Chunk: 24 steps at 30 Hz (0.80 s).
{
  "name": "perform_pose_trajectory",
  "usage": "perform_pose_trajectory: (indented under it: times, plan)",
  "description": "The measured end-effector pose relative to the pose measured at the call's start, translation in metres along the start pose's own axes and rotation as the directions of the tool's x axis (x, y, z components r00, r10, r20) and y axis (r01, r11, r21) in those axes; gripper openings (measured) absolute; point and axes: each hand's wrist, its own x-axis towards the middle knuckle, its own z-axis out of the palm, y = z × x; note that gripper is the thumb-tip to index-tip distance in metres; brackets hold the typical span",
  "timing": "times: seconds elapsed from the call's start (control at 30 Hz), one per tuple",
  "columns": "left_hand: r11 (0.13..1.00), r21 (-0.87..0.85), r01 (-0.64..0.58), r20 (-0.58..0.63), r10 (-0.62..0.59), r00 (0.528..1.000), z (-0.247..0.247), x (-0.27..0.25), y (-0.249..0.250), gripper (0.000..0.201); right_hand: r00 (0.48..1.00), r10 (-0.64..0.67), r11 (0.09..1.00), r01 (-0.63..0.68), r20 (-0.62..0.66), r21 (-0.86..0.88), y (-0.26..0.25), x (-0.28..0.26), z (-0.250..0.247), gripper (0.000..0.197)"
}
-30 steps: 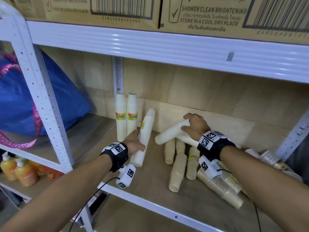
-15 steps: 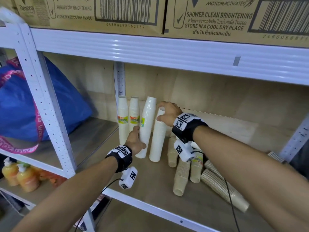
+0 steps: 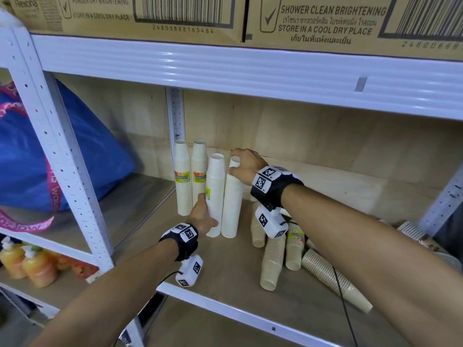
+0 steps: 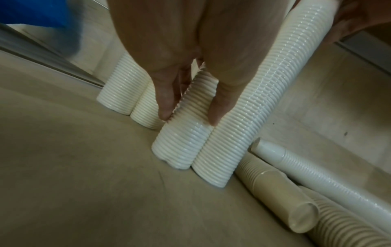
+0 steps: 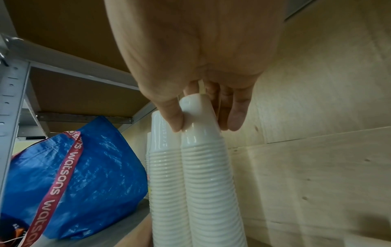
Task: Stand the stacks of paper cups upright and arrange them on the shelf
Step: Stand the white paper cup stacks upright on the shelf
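Note:
Two labelled white cup stacks stand upright at the back left of the wooden shelf. In front of them stands a third white stack; my left hand grips it low down, thumb and fingers on either side. A fourth white stack stands upright against its right side, and my right hand grips its top cup. Several beige stacks lie on their sides to the right, along with one long stack.
A perforated white post borders the bay on the left, with a blue bag beyond it. The upper shelf beam carries cardboard boxes. Orange bottles sit on the lower left shelf. A plywood wall closes the back.
My right hand lifted a lying white stack and stood it upright beside the stack in my left hand. My left hand brought its leaning stack to vertical.

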Motion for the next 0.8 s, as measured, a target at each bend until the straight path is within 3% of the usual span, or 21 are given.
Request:
perform_pose_trajectory:
  times: [0.13,0.3,0.4,0.57,0.8]
  plan:
    - [0.998,-0.046,-0.048,0.027,0.05,0.998,-0.013,0.003,0.008,0.072,1.0,0.003,0.999,-0.003,-0.001,-0.038,-0.002,0.001,-0.004,0.052]
    - [0.985,-0.092,-0.146,0.059,0.152,0.987,-0.051,0.011,0.043,0.09,1.0,-0.009,0.996,0.008,-0.018,-0.091,-0.005,0.004,-0.014,0.039]
    - [0.974,-0.109,-0.197,0.061,0.205,0.977,-0.08,0.022,0.069,0.091,0.998,0.04,0.988,-0.045,-0.041,-0.145,-0.006,0.007,-0.017,0.038]
    - [0.961,-0.04,-0.272,0.074,0.275,0.959,-0.117,0.035,0.112,0.073,0.995,0.089,0.975,-0.098,-0.053,-0.201,-0.008,0.011,-0.019,0.04]
    - [0.932,0.183,-0.314,0.223,0.272,0.936,-0.125,0.043,0.138,0.051,0.992,0.118,0.975,-0.124,-0.046,-0.187,-0.01,0.017,-0.015,0.041]
